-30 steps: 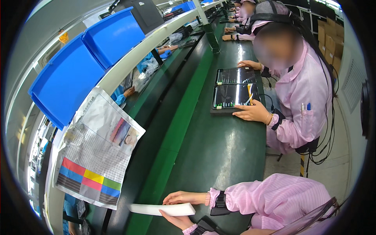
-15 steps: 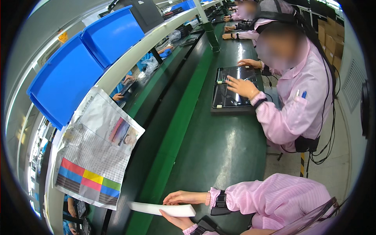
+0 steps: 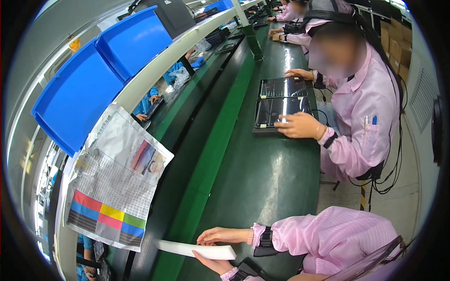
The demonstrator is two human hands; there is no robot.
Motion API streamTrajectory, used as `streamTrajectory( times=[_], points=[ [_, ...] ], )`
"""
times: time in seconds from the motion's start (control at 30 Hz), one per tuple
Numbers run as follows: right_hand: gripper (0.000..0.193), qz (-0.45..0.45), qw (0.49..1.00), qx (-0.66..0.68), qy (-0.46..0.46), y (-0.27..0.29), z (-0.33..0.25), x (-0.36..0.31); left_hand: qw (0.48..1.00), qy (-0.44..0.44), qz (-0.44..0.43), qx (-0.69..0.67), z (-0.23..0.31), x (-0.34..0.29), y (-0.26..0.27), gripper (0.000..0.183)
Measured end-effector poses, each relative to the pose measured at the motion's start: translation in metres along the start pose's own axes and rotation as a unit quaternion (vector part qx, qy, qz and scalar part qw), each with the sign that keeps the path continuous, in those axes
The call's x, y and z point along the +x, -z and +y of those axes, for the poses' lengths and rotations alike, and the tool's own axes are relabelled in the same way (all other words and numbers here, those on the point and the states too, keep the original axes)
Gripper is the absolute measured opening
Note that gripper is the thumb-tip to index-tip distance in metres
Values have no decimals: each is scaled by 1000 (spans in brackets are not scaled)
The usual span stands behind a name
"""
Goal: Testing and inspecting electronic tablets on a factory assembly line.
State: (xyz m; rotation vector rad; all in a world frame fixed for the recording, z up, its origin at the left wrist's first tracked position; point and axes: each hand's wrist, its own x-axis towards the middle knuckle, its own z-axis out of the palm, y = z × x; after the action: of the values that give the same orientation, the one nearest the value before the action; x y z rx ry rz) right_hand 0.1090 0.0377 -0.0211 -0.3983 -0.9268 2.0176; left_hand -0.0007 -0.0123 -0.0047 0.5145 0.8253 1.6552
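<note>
In from the surface's [image 3: 248, 187] right edge, the left hand [image 3: 214, 263] pinches a white strip [image 3: 216, 253]; the right hand [image 3: 220, 235] touches it, fingers curled, its grip hard to tell.

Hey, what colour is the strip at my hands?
The strip is plain white; the head view, the only one here, shows it best.
</note>
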Motion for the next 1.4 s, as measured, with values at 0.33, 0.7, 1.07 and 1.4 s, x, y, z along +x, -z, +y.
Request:
streamTrajectory(
  times=[0.33, 0.7, 1.07, 1.4],
  points=[
    [30, -8, 1000, -27, 3, 0, -2, -1, 1000, 6, 10, 0, 4, -4, -9, 44],
    [31, -3, 1000, -21, 3, -3, -7, -3, 1000, -4, 24, -2, 0, 1, -4, 44],
    [31, 2, 999, -29, 38, 1, -4, -1, 1000, 2, 14, 14, 1, 0, -4, 45],
    [30, -20, 1000, -18, 3, 0, -6, -2, 1000, 5, 30, -7, 0, 1, -4, 42]
  ],
)
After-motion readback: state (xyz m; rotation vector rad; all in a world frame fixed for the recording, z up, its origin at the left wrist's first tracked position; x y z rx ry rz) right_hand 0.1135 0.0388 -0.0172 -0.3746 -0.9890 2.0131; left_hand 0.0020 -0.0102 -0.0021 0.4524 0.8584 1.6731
